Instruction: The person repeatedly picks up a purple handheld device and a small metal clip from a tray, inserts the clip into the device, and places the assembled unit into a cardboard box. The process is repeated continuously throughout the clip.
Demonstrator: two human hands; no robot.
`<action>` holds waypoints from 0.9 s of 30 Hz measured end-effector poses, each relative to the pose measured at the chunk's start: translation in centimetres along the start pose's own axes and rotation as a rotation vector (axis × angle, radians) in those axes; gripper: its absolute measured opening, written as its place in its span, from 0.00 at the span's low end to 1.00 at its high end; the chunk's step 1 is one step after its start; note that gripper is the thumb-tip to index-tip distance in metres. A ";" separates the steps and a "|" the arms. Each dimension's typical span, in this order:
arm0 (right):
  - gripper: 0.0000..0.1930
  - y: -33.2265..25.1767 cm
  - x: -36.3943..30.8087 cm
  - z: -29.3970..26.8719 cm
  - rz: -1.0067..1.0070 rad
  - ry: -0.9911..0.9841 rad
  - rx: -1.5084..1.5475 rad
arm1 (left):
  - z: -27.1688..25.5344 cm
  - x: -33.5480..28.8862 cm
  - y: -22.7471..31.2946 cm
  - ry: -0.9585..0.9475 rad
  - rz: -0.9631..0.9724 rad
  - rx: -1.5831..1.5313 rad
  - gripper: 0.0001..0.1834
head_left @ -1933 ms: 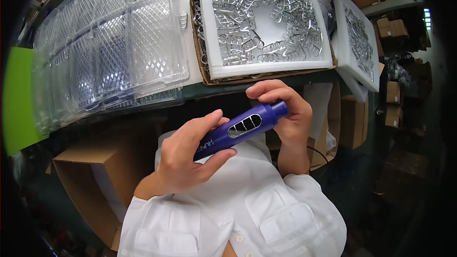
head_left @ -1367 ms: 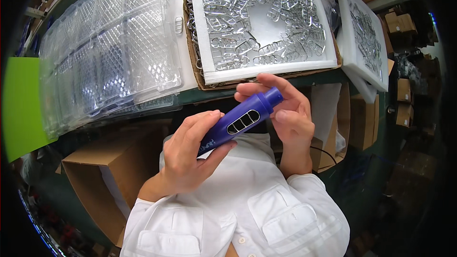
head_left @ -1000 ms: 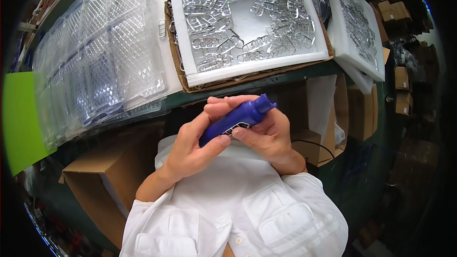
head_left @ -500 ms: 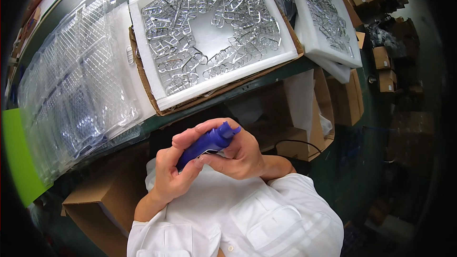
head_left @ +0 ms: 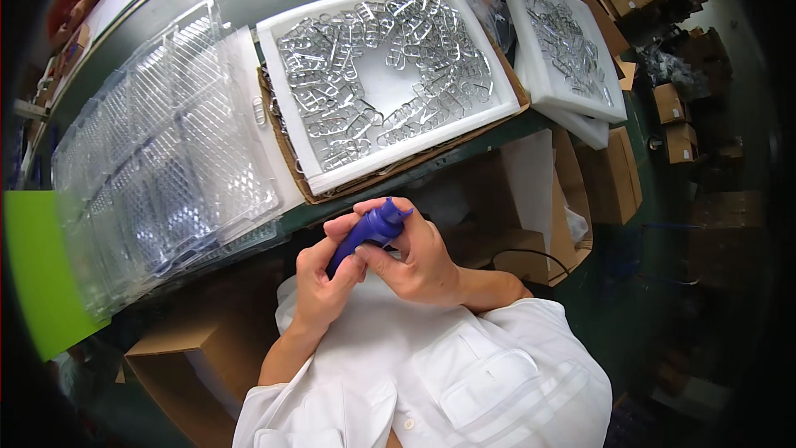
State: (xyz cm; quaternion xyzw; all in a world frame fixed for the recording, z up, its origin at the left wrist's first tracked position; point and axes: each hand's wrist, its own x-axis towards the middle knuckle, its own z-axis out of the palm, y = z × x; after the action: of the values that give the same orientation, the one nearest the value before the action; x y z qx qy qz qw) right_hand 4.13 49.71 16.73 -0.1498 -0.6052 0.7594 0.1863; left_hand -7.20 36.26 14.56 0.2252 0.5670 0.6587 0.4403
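Observation:
Both of my hands hold a blue plastic bottle-shaped casing (head_left: 366, 238), tilted, its narrow notched end pointing up and to the right. My left hand (head_left: 323, 282) wraps round its lower left end, hiding that end. Around the upper part curl the fingers of my right hand (head_left: 419, 261), with the thumb pressed against its near side. Beyond the hands, a white foam tray (head_left: 390, 87) lies on the bench, bearing many shiny metal clip-like pieces (head_left: 332, 99) heaped in a ring.
Stacked clear plastic blister trays (head_left: 166, 158) cover the left of the bench. Another foam tray with metal pieces (head_left: 572, 41) leans at the right. Cardboard boxes (head_left: 613, 178) stand below and beside the bench. A person in red (head_left: 79, 0) is at the far left.
The view has shifted, so the bench things appear further right and lower. Both hands still grip the blue casing, which has turned slightly more upright.

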 end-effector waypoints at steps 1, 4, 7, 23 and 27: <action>0.22 -0.2 0.0 0.2 -0.005 -0.033 -0.025 | -0.3 -0.2 -0.2 0.015 0.014 -0.006 0.14; 0.22 -0.9 0.1 0.6 0.057 -0.102 -0.040 | 0.0 -1.0 0.5 0.101 0.079 -0.006 0.12; 0.22 -0.7 0.8 0.9 0.052 -0.154 0.314 | -0.1 -1.7 1.6 0.168 0.057 0.111 0.10; 0.22 2.3 -4.2 -3.6 0.095 0.121 0.884 | 4.6 0.7 1.6 -0.046 0.048 0.440 0.09; 0.24 3.4 -4.5 -6.0 0.058 0.125 1.100 | 7.7 1.7 3.2 -0.060 0.275 0.909 0.16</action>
State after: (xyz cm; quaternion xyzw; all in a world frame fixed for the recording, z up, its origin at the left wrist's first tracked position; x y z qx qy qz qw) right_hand 10.46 52.11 12.10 -0.0915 -0.1027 0.9580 0.2517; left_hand -3.01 42.02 19.18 0.4868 0.7497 0.3893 0.2223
